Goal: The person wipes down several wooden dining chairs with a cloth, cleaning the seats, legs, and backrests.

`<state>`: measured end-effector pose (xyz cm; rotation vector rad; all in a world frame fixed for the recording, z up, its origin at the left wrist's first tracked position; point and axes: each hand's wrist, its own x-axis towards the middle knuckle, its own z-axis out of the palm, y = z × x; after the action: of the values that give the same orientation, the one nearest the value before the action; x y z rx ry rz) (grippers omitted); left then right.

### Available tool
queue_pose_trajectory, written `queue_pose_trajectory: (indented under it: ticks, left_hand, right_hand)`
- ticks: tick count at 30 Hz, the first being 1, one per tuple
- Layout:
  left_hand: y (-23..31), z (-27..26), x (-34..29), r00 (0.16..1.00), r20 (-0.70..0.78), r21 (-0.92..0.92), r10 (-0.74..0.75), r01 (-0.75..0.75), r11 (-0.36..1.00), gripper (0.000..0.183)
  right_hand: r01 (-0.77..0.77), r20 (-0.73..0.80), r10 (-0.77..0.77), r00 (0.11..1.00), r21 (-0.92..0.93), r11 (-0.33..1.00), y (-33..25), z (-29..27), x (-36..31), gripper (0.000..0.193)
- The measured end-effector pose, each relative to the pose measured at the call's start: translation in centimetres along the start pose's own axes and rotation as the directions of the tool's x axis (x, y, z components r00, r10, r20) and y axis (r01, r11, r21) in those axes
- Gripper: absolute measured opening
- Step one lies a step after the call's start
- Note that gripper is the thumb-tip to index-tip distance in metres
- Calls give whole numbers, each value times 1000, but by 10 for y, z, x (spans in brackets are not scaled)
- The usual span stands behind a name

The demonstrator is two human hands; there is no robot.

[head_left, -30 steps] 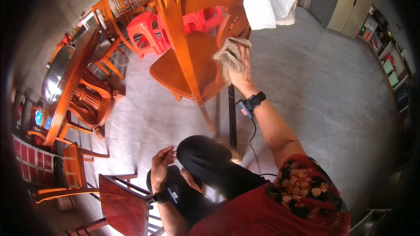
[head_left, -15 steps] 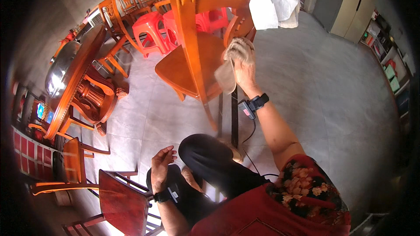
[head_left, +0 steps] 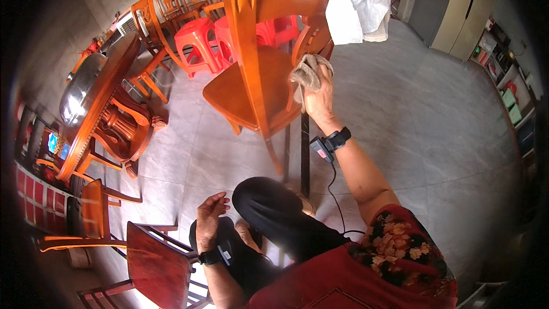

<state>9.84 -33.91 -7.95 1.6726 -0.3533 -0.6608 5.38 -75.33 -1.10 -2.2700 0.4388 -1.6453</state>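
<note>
A wooden chair with a glossy orange-brown finish stands in front of me, its tall back post on the near side. My right hand is closed on a beige cloth, bunched up beside the right part of the chair. Whether the cloth touches the wood, I cannot tell. A black strap with a small cabled device sits on my right wrist. Low on the left, my left hand hovers by my dark-trousered knee, fingers loosely bent and apart, holding nothing.
White fabric hangs over the chair's top right corner. Red plastic stools stand behind it. A round wooden table is on the left, with a dark red-brown chair at lower left. Shelves line the far right.
The cloth's loose flap, which hung down left of my right hand, is now gathered up in it. My right hand has shifted slightly; my left has hardly moved.
</note>
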Motion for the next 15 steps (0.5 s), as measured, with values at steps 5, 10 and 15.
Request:
queue_pose_trajectory:
  ticks: [5,10,15]
  left_hand:
    - [-3,-3,-1,1000,-3,12,6,-6,1000,27]
    - [0,-1,-1,1000,8,36,17,-17,999,28]
    - [-2,-4,-5,1000,5,16,18,-18,1000,28]
  right_hand:
    - [-411,248,372,895,782,468,-12,0,-2,29]
    - [94,35,-93,995,-50,994,12,-5,0,22]
    - [-123,39,124,992,593,796,-6,-3,1,23]
